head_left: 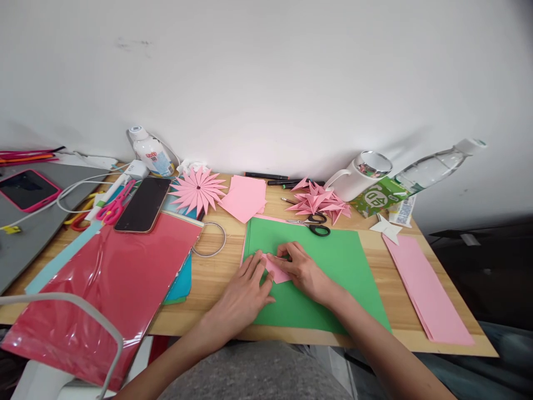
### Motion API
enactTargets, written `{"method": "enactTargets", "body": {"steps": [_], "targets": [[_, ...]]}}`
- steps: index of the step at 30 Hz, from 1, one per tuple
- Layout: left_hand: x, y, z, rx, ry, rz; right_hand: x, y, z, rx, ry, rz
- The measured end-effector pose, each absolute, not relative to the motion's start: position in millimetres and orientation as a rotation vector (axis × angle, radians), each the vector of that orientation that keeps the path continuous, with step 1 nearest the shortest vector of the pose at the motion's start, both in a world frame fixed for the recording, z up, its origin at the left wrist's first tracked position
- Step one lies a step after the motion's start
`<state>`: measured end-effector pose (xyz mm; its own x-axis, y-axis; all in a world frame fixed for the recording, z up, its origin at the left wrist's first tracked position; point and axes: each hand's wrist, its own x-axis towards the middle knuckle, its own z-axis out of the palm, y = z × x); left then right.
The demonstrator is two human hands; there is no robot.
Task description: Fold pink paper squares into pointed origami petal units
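The left hand [245, 291] and right hand [300, 269] held a part-folded pink piece [280, 273] between them on the green sheet [347, 255]; folded spikes [318, 201] lay ready at one o'clock, unfolded squares [245, 194] at eleven.

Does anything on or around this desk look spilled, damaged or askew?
I see no spill. The red plastic-wrapped pack stands out: it lies slanted, its near end jutting past the front edge of the desk. Dark smudges also mark the pale wall at upper left.
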<state>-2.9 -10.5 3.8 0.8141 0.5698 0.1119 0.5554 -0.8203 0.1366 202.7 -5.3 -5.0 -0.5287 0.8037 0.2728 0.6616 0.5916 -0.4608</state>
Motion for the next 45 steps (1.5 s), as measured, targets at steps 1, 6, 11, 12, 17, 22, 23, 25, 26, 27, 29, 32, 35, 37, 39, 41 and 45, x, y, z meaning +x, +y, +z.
{"method": "enactTargets", "body": {"steps": [1, 6, 11, 12, 17, 22, 23, 25, 26, 27, 29, 32, 35, 37, 39, 41, 45], "targets": [[-2.8, -9.9, 3.1, 2.892, 0.902, 0.224, 202.7, -5.0, -4.5, -1.170, -2.366, 0.421], [-2.0, -8.5, -1.9, 2.883, 0.920, 0.220, 203.7, -3.5, -3.7, -1.162, -2.372, 0.423], [0.1, -6.9, -3.1, 2.926, 0.918, 0.186, 206.4, -4.5, -5.5, -1.151, -2.299, 0.458], [0.3, -6.7, -2.9, 2.935, 0.921, 0.181, 206.9, -5.3, -5.8, -1.155, -2.289, 0.462], [0.1, -6.9, -1.3, 2.962, 0.929, 0.174, 210.7, -10.1, -4.6, -1.201, -2.373, 0.387], [0.4, -7.6, 2.0, 2.967, 0.941, 0.158, 222.8, -15.1, 4.4, -1.263, -2.513, 0.282], [0.6, -7.5, 2.7, 2.968, 0.946, 0.153, 225.1, -16.2, 6.4, -1.275, -2.526, 0.260], [1.0, -7.3, 4.0, 2.960, 0.955, 0.155, 228.6, -18.3, 8.9, -1.301, -2.534, 0.228], [1.0, -7.1, 4.5, 2.955, 0.959, 0.161, 229.6, -19.1, 9.0, -1.309, -2.531, 0.223], [1.0, -6.9, 4.9, 2.950, 0.962, 0.168, 230.3, -19.9, 8.1, -1.310, -2.519, 0.224], [0.4, -6.5, 5.6, 2.941, 0.959, 0.172, 230.9, -21.1, 3.9, -1.292, -2.470, 0.243], [-1.3, -5.8, 5.6, 2.932, 0.949, 0.167, 229.4, -23.1, -5.7, -1.264, -2.354, 0.276], [-2.4, -5.2, 4.6, 2.929, 0.946, 0.181, 222.6, -25.5, -11.7, -1.308, -2.222, 0.301], [-2.3, -5.1, 4.2, 2.924, 0.958, 0.200, 214.8, -26.0, -11.8, -1.397, -2.134, 0.311], [-1.9, -5.6, 4.5, 2.916, 0.958, 0.237, 205.9, -24.8, -9.0, -1.527, -2.067, 0.311], [-1.9, -6.3, 5.3, 2.905, 0.937, 0.303, 197.8, -21.8, -4.4, -1.651, -2.027, 0.324], [-3.4, -4.5, 5.9, 2.780, 0.918, 0.531, 187.9, -13.2, 4.9, -1.751, -1.943, 0.563]]}}
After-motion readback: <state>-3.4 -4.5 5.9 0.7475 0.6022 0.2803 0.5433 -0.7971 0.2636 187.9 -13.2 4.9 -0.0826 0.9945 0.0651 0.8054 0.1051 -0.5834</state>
